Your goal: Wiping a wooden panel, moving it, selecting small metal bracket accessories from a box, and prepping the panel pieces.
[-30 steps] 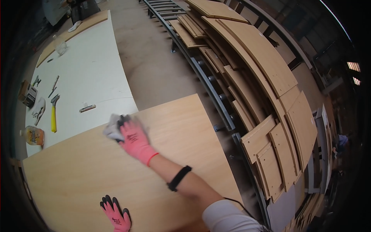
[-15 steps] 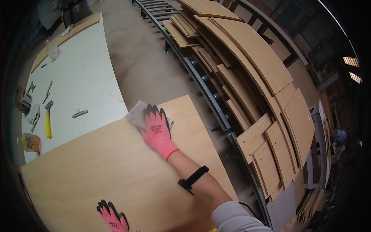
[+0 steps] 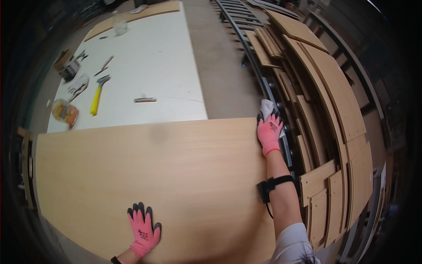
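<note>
A pale wood-grain panel lies flat before me. On its near part rests my left hand, in a pink glove with dark fingertips, fingers spread and flat, holding nothing. My right hand, gloved the same way, reaches to the panel's far right corner. Its fingers are closed over a light grey cloth, which bunches out past the fingertips at the edge. How the cloth lies beneath the palm is hidden.
Beyond the panel, a white board carries a yellow-handled hammer, a utility knife, a small open box and an orange-labelled container. A roller conveyor runs along the right, beside stacked wooden boards.
My right hand has moved with the cloth from the panel's far part to its right edge. The view has shifted, and more of my left hand shows, still flat on the panel.
</note>
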The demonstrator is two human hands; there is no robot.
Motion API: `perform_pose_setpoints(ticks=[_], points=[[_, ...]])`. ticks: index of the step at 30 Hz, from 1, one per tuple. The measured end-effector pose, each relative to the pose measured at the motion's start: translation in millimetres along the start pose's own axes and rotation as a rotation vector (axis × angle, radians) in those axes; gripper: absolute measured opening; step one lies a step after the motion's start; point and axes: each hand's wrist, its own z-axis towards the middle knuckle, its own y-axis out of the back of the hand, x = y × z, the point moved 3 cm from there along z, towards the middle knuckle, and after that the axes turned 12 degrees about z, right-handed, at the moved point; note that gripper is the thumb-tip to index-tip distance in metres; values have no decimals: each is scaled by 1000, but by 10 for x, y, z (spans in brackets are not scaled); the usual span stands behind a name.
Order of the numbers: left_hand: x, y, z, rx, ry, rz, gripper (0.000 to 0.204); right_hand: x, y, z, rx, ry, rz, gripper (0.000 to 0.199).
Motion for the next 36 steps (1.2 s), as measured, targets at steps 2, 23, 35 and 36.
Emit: perform_pose_setpoints(ticks=[2, 23, 35, 36], points=[[20, 19, -4, 11, 22, -10, 64, 248, -90, -219, 12, 86, -21, 56], [2113, 224, -1173, -291, 523, -1088, 38, 5563, -1117, -3232, 261, 870, 245, 55], [2567, 224, -791, -399, 230, -800, 40, 6486, -1392, -3749, 407, 1084, 197, 57], [2629, 235, -786, -441, 222, -760, 40, 6354, -1445, -3668, 363, 1054, 176, 60]])
